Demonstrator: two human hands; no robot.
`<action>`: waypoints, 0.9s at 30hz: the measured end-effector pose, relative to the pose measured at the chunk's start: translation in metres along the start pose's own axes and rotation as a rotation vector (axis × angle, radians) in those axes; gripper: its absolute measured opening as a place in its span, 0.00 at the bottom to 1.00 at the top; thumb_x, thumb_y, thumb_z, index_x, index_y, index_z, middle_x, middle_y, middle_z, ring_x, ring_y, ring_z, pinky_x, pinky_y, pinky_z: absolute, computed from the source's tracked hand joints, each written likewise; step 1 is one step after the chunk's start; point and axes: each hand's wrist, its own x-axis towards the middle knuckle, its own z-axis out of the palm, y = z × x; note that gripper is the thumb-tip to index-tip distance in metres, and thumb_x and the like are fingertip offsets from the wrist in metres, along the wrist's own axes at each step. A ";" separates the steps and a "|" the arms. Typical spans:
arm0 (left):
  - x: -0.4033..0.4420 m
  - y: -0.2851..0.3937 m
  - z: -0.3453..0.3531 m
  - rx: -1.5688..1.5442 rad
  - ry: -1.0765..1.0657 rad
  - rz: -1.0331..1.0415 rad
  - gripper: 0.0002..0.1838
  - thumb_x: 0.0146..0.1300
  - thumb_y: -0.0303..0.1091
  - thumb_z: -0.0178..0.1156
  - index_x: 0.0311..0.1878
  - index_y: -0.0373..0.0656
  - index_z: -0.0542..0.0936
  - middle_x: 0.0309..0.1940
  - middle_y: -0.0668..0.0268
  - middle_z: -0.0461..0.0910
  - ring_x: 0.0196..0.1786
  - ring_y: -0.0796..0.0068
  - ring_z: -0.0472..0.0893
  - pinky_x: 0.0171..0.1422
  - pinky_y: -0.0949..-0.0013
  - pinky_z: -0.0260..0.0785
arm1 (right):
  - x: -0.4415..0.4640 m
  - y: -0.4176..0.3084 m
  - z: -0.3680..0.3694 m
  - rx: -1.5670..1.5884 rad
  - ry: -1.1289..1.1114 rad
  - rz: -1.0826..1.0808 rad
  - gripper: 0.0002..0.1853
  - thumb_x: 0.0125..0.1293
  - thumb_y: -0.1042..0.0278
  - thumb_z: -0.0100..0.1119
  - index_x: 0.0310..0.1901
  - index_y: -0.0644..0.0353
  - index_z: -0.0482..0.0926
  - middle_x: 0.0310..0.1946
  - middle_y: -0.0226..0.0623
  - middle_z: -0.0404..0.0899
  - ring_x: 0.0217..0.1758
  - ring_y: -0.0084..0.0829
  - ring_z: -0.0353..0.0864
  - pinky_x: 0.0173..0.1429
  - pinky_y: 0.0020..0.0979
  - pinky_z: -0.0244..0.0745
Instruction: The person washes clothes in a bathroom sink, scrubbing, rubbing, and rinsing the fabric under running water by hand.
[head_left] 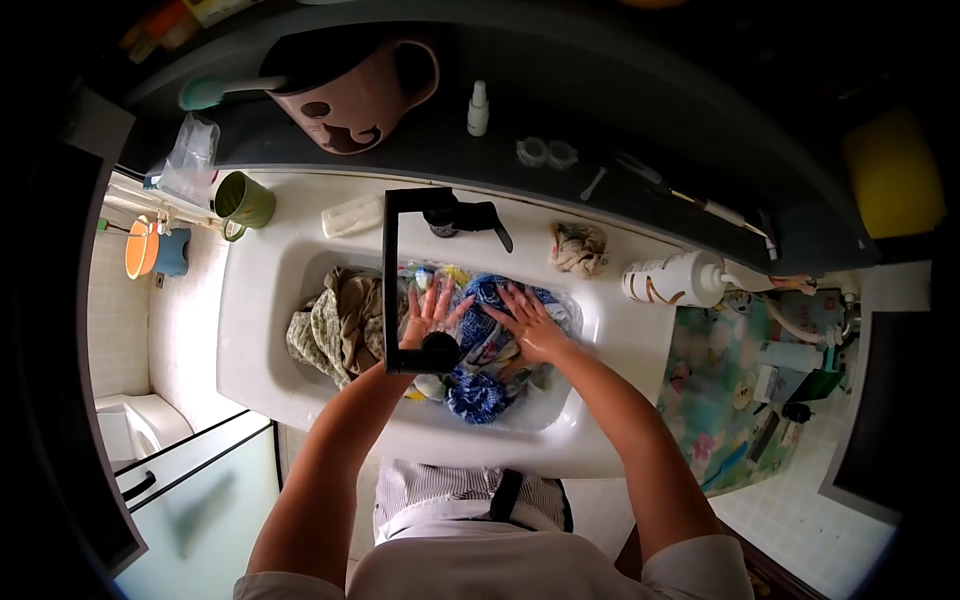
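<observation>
Both of my hands are down in a white sink [250, 330], on wet laundry. My left hand [432, 312] has its fingers spread over the cloth, and the black faucet [392, 280] partly covers that wrist. With fingers also spread, my right hand [525, 325] presses on a blue patterned cloth [482, 395]. White suds and water surround this pile. To the left, a heap of brown and olive cloth [340, 320] lies in the basin, apart from my hands.
A green mug [244, 200], a white bar [353, 216], a crumpled cloth [578, 248] and a white pump bottle [675, 279] sit along the rim. The dark shelf above bears a pink mug [345, 100] and a small white bottle [478, 110].
</observation>
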 end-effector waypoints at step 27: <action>-0.121 -0.132 -0.116 -0.310 -0.474 -0.354 0.72 0.31 0.79 0.67 0.79 0.64 0.43 0.79 0.52 0.29 0.79 0.43 0.28 0.70 0.22 0.24 | 0.080 -0.190 -0.007 0.004 -0.182 0.166 0.72 0.37 0.34 0.77 0.78 0.42 0.36 0.76 0.55 0.40 0.74 0.56 0.52 0.61 0.53 0.73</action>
